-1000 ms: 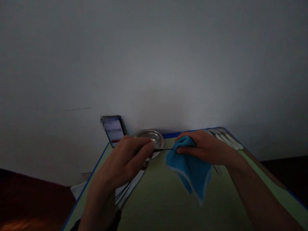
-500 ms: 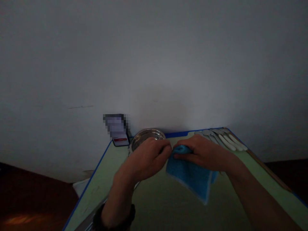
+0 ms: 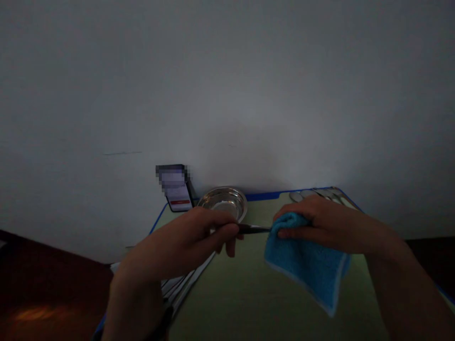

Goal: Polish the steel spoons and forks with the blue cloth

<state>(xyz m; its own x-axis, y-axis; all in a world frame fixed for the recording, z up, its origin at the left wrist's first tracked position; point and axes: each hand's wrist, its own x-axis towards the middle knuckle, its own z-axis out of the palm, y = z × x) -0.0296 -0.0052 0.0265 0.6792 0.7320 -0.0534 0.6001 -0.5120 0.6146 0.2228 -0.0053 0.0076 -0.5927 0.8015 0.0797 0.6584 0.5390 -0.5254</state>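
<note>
My left hand is closed on one end of a slim, shiny metal piece of cutlery. Its far end disappears into a blue cloth, so I cannot tell its kind. Thumb and fingers of my right hand pinch the folded cloth around that end, and a corner of the cloth hangs down over the table. Just behind my left hand stands a round metal bowl. Both hands are raised above the green tabletop.
A phone leans against the wall at the back left. Several pieces of cutlery lie at the back right, partly behind my right hand. More long, slim metal pieces lie by my left forearm. Blue edging borders the table.
My hands have moved apart, the cloth going right with my right hand. A stretch of the cutlery now shows between them. More of the bowl and of the left-hand metal pieces is visible.
</note>
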